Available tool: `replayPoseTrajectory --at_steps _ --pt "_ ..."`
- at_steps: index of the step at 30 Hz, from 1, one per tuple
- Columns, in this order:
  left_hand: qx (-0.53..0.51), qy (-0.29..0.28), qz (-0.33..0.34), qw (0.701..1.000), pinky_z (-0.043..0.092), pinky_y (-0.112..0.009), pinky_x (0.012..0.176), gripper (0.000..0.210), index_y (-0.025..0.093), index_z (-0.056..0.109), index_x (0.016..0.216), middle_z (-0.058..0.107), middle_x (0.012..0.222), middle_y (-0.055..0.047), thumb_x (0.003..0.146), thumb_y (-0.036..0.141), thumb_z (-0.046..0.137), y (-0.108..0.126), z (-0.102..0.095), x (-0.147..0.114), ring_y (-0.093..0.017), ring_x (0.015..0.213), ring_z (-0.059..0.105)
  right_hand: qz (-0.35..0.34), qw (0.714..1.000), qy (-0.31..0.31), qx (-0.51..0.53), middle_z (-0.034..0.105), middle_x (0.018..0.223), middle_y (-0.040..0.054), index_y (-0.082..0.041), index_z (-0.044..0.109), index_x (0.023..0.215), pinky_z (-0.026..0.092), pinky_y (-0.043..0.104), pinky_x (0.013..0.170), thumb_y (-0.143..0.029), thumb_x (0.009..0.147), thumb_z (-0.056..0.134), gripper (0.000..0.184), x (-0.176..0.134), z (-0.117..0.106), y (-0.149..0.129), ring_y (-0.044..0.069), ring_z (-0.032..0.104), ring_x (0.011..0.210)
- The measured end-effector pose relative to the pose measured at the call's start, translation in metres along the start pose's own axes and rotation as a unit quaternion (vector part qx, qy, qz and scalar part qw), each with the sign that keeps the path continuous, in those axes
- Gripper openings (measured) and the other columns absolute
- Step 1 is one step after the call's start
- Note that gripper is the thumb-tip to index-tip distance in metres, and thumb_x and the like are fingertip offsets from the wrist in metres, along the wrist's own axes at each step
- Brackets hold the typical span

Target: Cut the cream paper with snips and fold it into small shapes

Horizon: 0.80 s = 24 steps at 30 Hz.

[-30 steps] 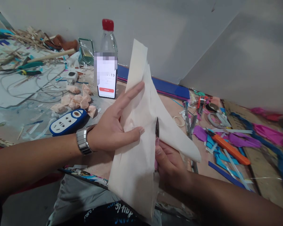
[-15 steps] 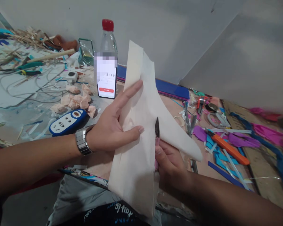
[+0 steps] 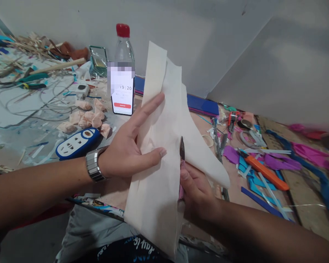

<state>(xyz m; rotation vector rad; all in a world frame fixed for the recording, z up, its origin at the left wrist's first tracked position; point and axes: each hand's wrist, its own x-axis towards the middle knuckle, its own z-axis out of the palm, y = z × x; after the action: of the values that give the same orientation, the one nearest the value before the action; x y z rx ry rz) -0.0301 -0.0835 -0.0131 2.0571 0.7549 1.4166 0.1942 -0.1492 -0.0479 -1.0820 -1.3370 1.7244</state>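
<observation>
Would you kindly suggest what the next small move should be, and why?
I would probably have the right hand ease the scissors slightly further upward: the dark blade points up where the flap spreads rightward, the left hand holds the paper, and more of that paper extends above the blade's tip.

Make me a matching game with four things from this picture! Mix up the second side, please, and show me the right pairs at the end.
Things:
1. dark-bladed tool
2. white paper
3. phone
4. power socket

Clues:
A. standing up in front of the bottle
B. blue and white
C. in the right hand, with a bit of pink showing
D. folded, with the thumb of the left hand on it

Right pairs: 1-C, 2-D, 3-A, 4-B
</observation>
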Motion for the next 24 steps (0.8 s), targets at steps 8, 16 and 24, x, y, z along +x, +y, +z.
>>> replayPoseTrajectory --at_steps 8,16,24 --pt "-0.013 -0.027 -0.011 0.999 0.017 -0.054 0.131 0.089 0.032 0.035 0.160 0.032 0.168 -0.004 0.083 0.045 0.078 0.003 0.003 -0.002 -0.037 0.155 0.027 0.029 0.998 0.058 -0.008 0.064 0.062 0.0024 -0.022 0.069 0.085 0.049 0.030 0.053 -0.080 0.083 0.058 0.059 -0.003 0.006 -0.002 0.018 0.057 0.057" --pt "-0.025 -0.044 -0.028 0.998 0.011 -0.055 0.131 0.091 0.033 0.032 0.161 0.030 0.168 -0.004 0.083 0.037 0.079 0.006 0.005 -0.005 -0.035 0.154 0.031 0.005 0.991 0.101 -0.093 0.059 0.053 0.0044 -0.023 0.061 0.058 0.046 0.031 0.049 -0.081 0.089 0.045 0.068 -0.003 -0.003 0.007 0.017 0.056 0.053" --pt "-0.037 -0.034 -0.045 0.998 0.014 -0.055 0.131 0.090 0.034 0.035 0.159 0.031 0.168 -0.002 0.081 0.041 0.081 0.008 0.005 -0.004 -0.036 0.155 0.029 -0.051 0.984 0.109 -0.128 0.058 0.052 0.0019 -0.024 0.063 0.069 0.047 0.030 0.045 -0.077 0.093 0.044 0.061 0.000 0.002 0.000 0.017 0.056 0.049"
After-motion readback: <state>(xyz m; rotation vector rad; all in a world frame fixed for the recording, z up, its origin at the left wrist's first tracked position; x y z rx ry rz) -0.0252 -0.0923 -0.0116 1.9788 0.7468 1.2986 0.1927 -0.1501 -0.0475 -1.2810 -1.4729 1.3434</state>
